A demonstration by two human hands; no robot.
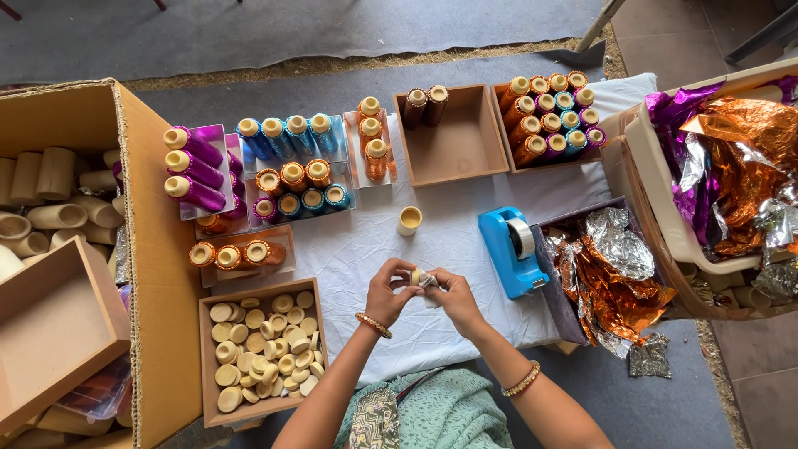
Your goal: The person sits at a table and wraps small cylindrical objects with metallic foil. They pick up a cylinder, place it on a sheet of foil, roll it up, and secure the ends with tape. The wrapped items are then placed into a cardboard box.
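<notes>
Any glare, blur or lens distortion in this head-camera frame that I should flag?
Head view: even, soft light, with weak shadows on the white cloth. Crumpled foil throws bright glints. Wide-angle bending curves the cardboard box edges at the frame's sides. Left hand and right hand look sharp; the small piece between them is hard to resolve.

Bright, even daylight; soft faint shadows; glare on crumpled foil [740,158]; sharp throughout, slight wide-angle bending at edges.

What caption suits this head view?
Both hands wrap a small tube in foil beside a blue tape dispenser.
</notes>
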